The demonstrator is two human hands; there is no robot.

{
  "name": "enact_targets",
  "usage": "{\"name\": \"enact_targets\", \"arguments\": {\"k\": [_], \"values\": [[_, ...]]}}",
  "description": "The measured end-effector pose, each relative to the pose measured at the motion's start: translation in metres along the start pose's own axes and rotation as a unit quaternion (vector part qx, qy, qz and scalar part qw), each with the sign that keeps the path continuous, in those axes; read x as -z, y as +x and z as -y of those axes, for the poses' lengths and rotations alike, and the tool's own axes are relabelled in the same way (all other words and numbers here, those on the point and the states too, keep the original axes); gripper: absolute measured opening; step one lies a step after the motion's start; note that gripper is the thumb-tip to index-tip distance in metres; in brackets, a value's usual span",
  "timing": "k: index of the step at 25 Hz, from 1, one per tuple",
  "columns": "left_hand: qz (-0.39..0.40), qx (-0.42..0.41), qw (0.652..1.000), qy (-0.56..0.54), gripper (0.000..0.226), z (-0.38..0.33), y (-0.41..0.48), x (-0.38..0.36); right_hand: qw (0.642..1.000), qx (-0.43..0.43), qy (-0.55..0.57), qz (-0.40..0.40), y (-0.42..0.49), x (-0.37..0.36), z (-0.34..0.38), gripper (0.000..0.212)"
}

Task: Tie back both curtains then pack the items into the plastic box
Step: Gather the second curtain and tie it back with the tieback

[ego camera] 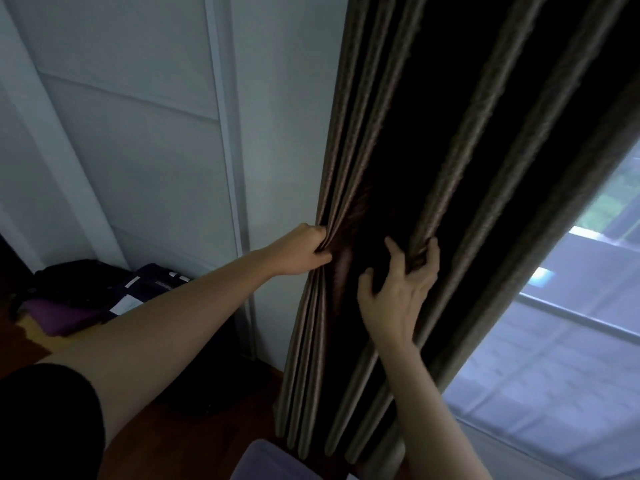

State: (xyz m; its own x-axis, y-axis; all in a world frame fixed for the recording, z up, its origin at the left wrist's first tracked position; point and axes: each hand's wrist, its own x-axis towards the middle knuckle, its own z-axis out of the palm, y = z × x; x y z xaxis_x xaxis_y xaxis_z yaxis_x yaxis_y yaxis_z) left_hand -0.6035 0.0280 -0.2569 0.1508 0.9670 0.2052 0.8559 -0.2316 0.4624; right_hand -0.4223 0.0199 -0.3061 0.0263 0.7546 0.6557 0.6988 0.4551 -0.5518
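Observation:
A dark brown pleated curtain (446,140) hangs from top to floor in the middle of the view, bunched into folds. My left hand (301,251) is closed on the curtain's left edge folds at about mid-height. My right hand (398,289) grips a fold further right, fingers curled around it and the thumb spread. Between the two hands the fabric is gathered and deep in shadow. No tie-back and no plastic box can be made out.
A white panelled wall or wardrobe (138,133) stands left of the curtain. Dark bags and a purple item (90,296) lie on the wooden floor at lower left. A bright window (571,341) with a white sheer is at right. A pale grey object (270,462) shows at the bottom edge.

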Motion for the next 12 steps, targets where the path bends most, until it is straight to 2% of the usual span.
{"name": "enact_targets", "arguments": {"k": [3, 5, 9, 12], "values": [[0.007, 0.0, 1.0, -0.011, 0.021, -0.002, -0.002, 0.0, 0.994, -0.014, -0.032, 0.108, 0.039, -0.003, -0.005, 0.06], [0.006, -0.001, 1.0, -0.011, 0.017, -0.004, -0.002, -0.002, 0.978, 0.008, -0.065, 0.196, 0.027, -0.014, -0.02, 0.063], [0.013, -0.003, 1.0, -0.014, 0.019, -0.009, 0.003, -0.009, 0.92, 0.049, -0.081, 0.379, -0.038, -0.031, -0.042, 0.07], [0.024, -0.007, 0.999, -0.028, 0.025, -0.015, 0.007, -0.012, 0.89, 0.057, -0.09, 0.444, -0.056, -0.035, -0.044, 0.067]]}}
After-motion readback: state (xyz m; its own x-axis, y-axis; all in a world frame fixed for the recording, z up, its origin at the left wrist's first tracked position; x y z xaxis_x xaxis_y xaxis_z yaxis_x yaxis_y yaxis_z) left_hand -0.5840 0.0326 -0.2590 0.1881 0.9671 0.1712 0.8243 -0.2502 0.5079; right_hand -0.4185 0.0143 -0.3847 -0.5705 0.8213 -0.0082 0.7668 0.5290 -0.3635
